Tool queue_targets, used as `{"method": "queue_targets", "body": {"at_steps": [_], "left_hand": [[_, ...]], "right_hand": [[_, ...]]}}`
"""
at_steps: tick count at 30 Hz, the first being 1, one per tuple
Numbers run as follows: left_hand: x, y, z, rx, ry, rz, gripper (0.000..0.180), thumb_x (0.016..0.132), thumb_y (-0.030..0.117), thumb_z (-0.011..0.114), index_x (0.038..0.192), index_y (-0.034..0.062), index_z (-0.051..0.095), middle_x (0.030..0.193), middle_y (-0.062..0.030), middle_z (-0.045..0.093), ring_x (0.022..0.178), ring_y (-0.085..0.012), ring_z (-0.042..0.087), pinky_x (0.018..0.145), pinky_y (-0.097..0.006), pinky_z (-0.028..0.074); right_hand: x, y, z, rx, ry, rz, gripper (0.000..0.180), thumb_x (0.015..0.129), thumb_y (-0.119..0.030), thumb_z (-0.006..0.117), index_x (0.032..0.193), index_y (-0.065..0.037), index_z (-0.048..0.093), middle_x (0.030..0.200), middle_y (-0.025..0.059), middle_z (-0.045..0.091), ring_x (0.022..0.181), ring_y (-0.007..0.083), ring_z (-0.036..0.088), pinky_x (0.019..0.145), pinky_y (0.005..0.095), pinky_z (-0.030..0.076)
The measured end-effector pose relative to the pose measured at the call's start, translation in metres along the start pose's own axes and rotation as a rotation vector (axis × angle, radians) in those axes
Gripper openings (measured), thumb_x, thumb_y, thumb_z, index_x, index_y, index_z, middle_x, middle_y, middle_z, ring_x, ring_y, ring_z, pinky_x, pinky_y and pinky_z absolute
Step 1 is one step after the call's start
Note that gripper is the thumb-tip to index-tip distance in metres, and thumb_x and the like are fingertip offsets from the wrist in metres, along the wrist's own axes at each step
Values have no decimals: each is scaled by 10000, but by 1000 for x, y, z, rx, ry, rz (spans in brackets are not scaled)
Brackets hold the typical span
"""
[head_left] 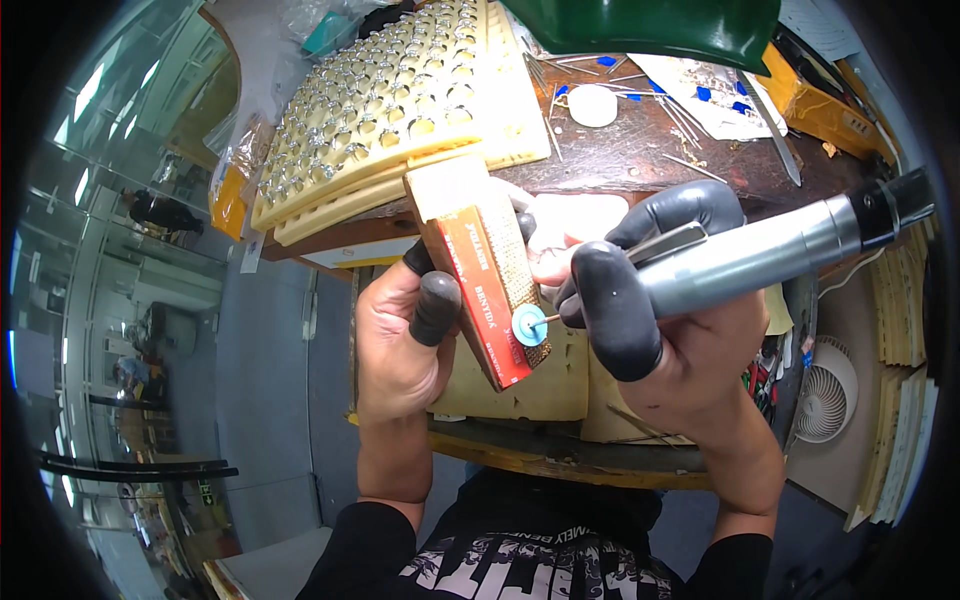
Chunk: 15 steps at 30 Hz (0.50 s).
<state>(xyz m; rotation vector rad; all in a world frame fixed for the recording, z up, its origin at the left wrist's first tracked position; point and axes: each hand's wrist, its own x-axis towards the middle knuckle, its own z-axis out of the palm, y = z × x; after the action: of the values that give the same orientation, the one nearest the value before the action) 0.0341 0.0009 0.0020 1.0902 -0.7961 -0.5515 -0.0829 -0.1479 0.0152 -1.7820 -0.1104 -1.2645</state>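
Note:
My left hand, with black covers on its fingertips, grips a long wooden block. The block is tilted, with a red label on its face and a golden, rough-textured strip along its right side. In my right hand, also with black finger covers, is a silver rotary handpiece with a metal lever. A thin shank at its tip carries a small light-blue polishing disc. That disc lies against the lower part of the golden strip. Some of my left fingers are hidden behind the block.
Beyond my hands lies a cream tray with rows of silver rings. Thin burs, a white round puck and a pointed metal tool lie on the dark bench. A green cover overhangs it; a fan stands right.

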Motion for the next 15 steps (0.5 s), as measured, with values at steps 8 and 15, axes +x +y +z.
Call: {"method": "queue_targets", "body": {"at_steps": [8, 15], "left_hand": [[0, 3, -1, 64, -1, 4, 650, 871, 432, 651, 1244, -86, 531, 1196, -177, 614, 1095, -240, 606, 968, -383, 466], [1, 3, 1, 69, -3, 15, 659, 866, 439, 654, 1237, -93, 533, 1190, -177, 618, 1094, -243, 606, 974, -387, 462]], "right_hand": [[-3, -2, 4, 84, 29, 57, 153, 871, -15, 630, 730, 43, 638, 862, 110, 571, 639, 142, 661, 567, 238, 531], [-3, -5, 5, 102, 43, 158, 170, 879, -22, 622, 724, 46, 631, 843, 106, 584, 632, 144, 661, 589, 249, 544]]}}
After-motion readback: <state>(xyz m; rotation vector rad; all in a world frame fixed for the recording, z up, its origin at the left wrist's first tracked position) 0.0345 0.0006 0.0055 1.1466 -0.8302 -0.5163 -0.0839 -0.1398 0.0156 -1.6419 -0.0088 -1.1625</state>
